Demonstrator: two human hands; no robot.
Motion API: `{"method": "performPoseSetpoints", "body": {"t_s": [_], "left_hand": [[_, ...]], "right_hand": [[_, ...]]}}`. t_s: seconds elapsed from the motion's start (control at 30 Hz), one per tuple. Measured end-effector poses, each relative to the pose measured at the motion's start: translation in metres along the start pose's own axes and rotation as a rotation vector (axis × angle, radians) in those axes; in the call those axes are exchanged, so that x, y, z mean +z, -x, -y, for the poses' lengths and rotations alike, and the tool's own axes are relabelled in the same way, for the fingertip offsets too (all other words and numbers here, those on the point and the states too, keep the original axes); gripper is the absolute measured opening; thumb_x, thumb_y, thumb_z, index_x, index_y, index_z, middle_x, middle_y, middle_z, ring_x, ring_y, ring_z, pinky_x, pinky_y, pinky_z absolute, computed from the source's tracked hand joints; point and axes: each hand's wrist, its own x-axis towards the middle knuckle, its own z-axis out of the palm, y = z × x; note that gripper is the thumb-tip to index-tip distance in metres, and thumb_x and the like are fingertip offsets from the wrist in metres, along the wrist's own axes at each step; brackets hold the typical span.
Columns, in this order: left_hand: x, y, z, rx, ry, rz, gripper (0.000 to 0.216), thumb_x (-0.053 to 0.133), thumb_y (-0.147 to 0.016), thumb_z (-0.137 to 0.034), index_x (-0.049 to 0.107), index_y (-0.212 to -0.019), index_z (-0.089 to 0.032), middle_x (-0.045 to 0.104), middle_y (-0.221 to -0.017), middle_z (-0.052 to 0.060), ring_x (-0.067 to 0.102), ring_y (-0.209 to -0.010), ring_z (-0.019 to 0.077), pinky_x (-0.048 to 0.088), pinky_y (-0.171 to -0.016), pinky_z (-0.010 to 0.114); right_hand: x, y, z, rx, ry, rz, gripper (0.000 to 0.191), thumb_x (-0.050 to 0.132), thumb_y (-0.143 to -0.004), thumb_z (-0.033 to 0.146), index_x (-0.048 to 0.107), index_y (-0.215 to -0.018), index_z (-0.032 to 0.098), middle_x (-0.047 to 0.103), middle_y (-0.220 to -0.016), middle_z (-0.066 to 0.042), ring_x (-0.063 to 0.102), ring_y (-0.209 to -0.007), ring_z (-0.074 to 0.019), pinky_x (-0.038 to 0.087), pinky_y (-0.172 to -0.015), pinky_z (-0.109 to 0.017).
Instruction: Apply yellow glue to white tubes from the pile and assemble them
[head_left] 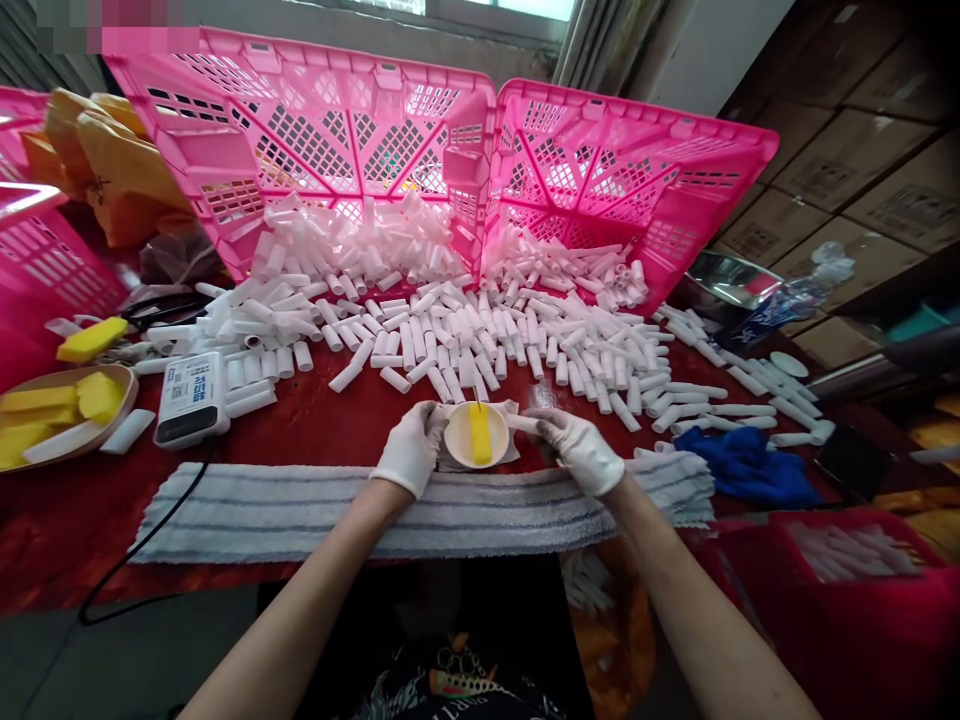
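In front of me on the table stands a small round white dish (455,447) with a yellow block (480,434) in it; a thin dark needle-like piece rises from the block. My left hand (409,450), in a white glove, is at the dish's left rim. Its fingers are closed, and what they grip is partly hidden. My right hand (581,452), gloved too, pinches a short white tube (523,424) just right of the dish. Many similar white tubes (457,335) lie in a heap beyond both hands.
Two pink baskets (360,180) tipped towards me spill tubes. A striped towel (285,510) lies along the front edge. At left are a white counter box (193,398) with a cable and a tray (124,385) of yellow blocks; at right, a blue cloth (742,465).
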Motion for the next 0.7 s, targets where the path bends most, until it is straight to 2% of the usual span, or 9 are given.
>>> {"method": "performPoseSetpoints", "body": {"t_s": [0.07, 0.17, 0.27, 0.37, 0.47, 0.6, 0.7], "left_hand": [[0.000, -0.001, 0.000, 0.005, -0.016, 0.014, 0.039, 0.040, -0.086, -0.044, 0.053, -0.112, -0.018, 0.064, -0.102, 0.009, 0.060, -0.093, 0.0205, 0.046, -0.083, 0.031], [0.000, 0.000, 0.000, 0.020, -0.018, 0.021, 0.039, 0.038, -0.087, -0.043, 0.053, -0.112, -0.017, 0.064, -0.103, 0.009, 0.060, -0.094, 0.0201, 0.045, -0.083, 0.030], [0.000, 0.001, 0.001, 0.018, 0.000, 0.018, 0.038, 0.039, -0.087, -0.043, 0.052, -0.112, -0.017, 0.064, -0.103, 0.009, 0.060, -0.095, 0.0196, 0.045, -0.084, 0.029], [0.001, 0.001, 0.002, 0.009, 0.010, 0.014, 0.038, 0.041, -0.086, -0.042, 0.052, -0.113, -0.017, 0.063, -0.104, 0.009, 0.059, -0.096, 0.0196, 0.045, -0.085, 0.029], [0.001, 0.001, 0.002, 0.005, 0.005, 0.006, 0.038, 0.043, -0.085, -0.041, 0.052, -0.113, -0.016, 0.063, -0.105, 0.009, 0.060, -0.096, 0.0197, 0.045, -0.085, 0.030], [0.002, 0.001, 0.003, 0.013, 0.016, 0.009, 0.037, 0.043, -0.085, -0.039, 0.052, -0.112, -0.016, 0.064, -0.104, 0.009, 0.060, -0.095, 0.0193, 0.045, -0.085, 0.029], [0.002, 0.001, 0.003, 0.012, 0.015, 0.001, 0.036, 0.044, -0.085, -0.038, 0.052, -0.113, -0.016, 0.063, -0.105, 0.010, 0.060, -0.096, 0.0194, 0.045, -0.085, 0.029]], "right_hand": [[0.020, -0.002, 0.010, -0.052, -0.301, 0.114, 0.046, 0.045, -0.082, 0.049, 0.055, -0.112, 0.014, 0.063, -0.069, -0.002, 0.053, -0.048, -0.0094, 0.040, -0.043, -0.020], [0.042, -0.013, 0.021, -0.044, -0.419, 0.031, 0.040, 0.056, -0.075, 0.046, 0.059, -0.099, 0.014, 0.063, -0.069, -0.001, 0.054, -0.050, -0.0089, 0.042, -0.045, -0.020], [0.050, -0.022, 0.023, -0.117, -0.381, -0.034, 0.029, 0.061, -0.072, 0.043, 0.060, -0.084, 0.016, 0.066, -0.081, -0.002, 0.061, -0.068, -0.0114, 0.049, -0.061, -0.022], [0.050, -0.020, 0.016, -0.254, -0.343, 0.019, 0.026, 0.060, -0.074, 0.040, 0.061, -0.088, 0.018, 0.066, -0.094, -0.003, 0.062, -0.085, -0.0148, 0.051, -0.077, -0.027], [0.048, -0.013, 0.003, -0.344, -0.225, -0.054, 0.027, 0.062, -0.073, 0.038, 0.065, -0.091, 0.019, 0.066, -0.096, -0.004, 0.062, -0.089, -0.0178, 0.049, -0.084, -0.032], [0.047, -0.006, -0.010, -0.254, -0.137, -0.064, 0.035, 0.058, -0.077, 0.040, 0.062, -0.106, 0.020, 0.066, -0.099, -0.005, 0.062, -0.090, -0.0183, 0.049, -0.085, -0.033], [0.047, -0.002, -0.010, -0.269, -0.063, -0.108, 0.031, 0.054, -0.079, 0.040, 0.064, -0.099, 0.019, 0.067, -0.094, -0.005, 0.063, -0.086, -0.0182, 0.050, -0.082, -0.032]]}}
